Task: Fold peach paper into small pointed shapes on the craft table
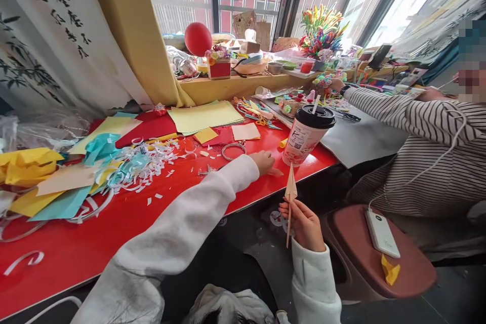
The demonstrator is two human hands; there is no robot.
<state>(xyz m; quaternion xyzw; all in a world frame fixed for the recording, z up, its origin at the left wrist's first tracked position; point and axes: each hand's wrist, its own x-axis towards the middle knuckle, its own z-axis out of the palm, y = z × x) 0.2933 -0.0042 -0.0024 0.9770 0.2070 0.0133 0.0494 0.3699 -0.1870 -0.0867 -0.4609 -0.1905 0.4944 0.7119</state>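
Observation:
My right hand is closed on a folded beige paper piece, narrow and pointed, held upright in front of the table's edge. Its thin lower end sticks out below my fingers. My left hand reaches over the red table, resting low on the surface with fingers stretched toward the right; I see nothing in it. Close by, a paper cup with a black lid and a straw stands to its right. A silver ring of tape or metal lies just beyond my left sleeve.
White paper shreds and coloured sheets cover the table's left. Yellow paper lies at the back. A person in a striped top works at the right, beside a stool bearing a white power bank.

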